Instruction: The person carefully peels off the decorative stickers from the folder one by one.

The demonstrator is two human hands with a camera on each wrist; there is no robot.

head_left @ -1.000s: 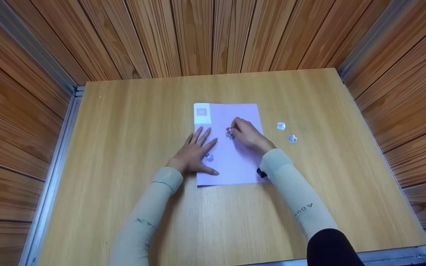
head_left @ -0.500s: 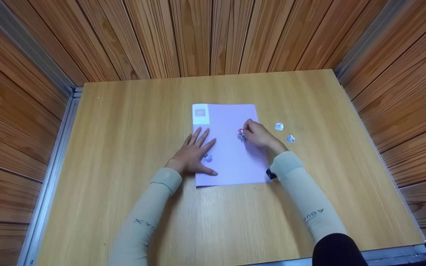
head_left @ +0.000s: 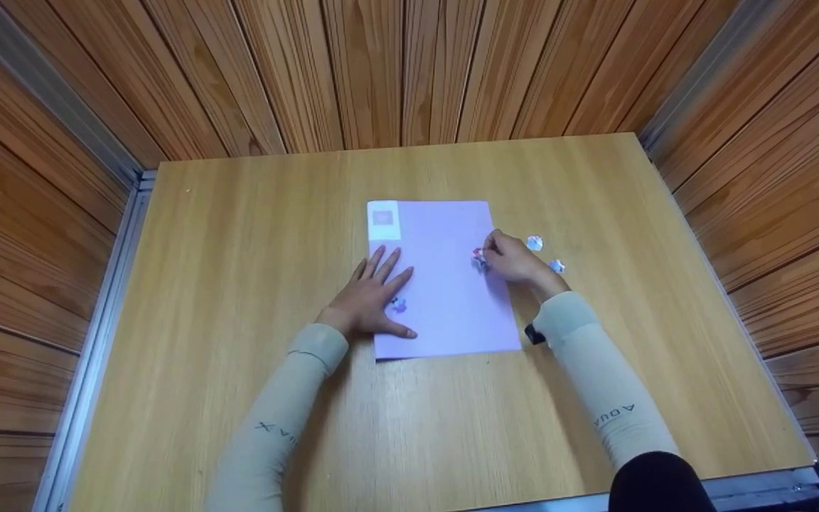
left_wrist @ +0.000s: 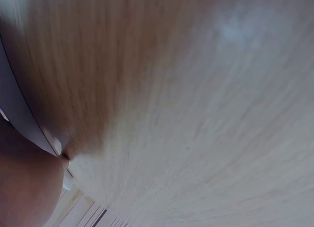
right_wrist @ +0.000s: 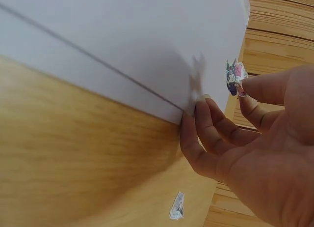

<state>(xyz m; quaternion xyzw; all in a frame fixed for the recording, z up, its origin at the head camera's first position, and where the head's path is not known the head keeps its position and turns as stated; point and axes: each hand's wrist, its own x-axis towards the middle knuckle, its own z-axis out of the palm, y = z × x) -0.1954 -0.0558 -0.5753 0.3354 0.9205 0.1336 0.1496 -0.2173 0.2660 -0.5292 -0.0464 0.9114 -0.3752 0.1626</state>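
A lilac notebook point(head_left: 445, 320) with a white label point(head_left: 384, 220) at its upper left corner lies on the table. My left hand point(head_left: 367, 299) rests on its left side, fingers spread. Between that thumb and forefinger, a small sticker point(head_left: 399, 305) lies on the cover. Over the notebook's right edge, my right hand point(head_left: 516, 259) pinches a cartoon sticker point(right_wrist: 234, 78) between thumb and forefinger. In the right wrist view its other fingers touch the notebook's edge. The left wrist view shows only a blurred part of the left hand point(left_wrist: 29, 187) beside the tabletop.
To the right of the notebook, two small shiny stickers lie on the table: a farther sticker point(head_left: 534, 243) and a nearer sticker point(head_left: 557, 266). Wood-plank walls point(head_left: 367, 71) enclose the wooden table point(head_left: 239, 249) at the back and sides.
My right hand has moved to the right across the cover, from near its middle to its right edge, with the pinched sticker. The left hand has stayed in place on the notebook.
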